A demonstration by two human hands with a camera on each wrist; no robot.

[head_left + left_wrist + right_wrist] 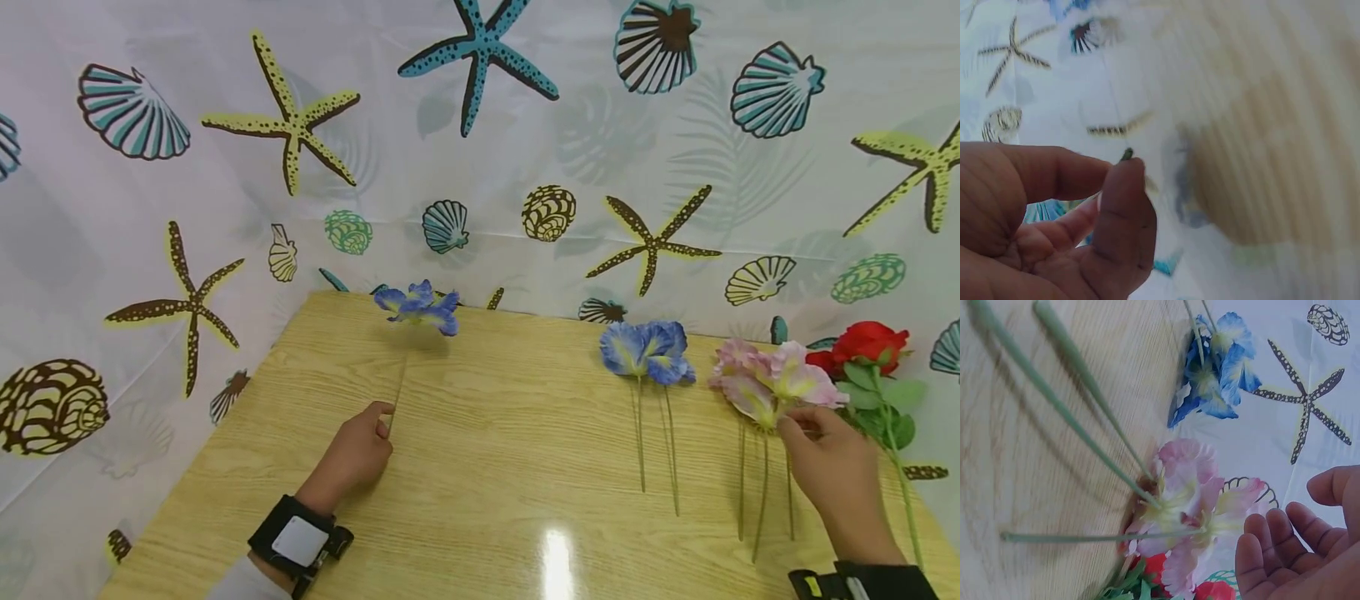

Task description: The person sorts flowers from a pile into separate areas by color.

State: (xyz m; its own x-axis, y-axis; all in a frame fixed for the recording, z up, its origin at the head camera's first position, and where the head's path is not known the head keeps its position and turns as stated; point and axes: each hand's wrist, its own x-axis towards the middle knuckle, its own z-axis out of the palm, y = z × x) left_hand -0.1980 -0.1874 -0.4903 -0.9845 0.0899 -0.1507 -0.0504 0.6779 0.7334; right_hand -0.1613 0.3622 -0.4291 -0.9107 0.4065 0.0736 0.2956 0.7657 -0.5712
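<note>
My left hand (358, 454) pinches the thin stem of a blue flower (420, 306) between thumb and finger. The bloom points toward the back edge, with a shadow beneath it. In the left wrist view, the stem's green end (1127, 154) pokes out at the fingertips. On the right, my right hand (832, 467) is beside several pink flowers (776, 375), its fingers loosely bent. The right wrist view shows that hand (1304, 550) holding nothing, close to the pink petals (1188, 494), whose stems lie toward the near side.
Blue flowers (648, 350) lie between the hands with their stems toward me. Red roses (870, 346) with green leaves lie at the far right, partly behind the pink ones. A cloth (510, 167) printed with shells and starfish hangs behind the wooden table (495, 467).
</note>
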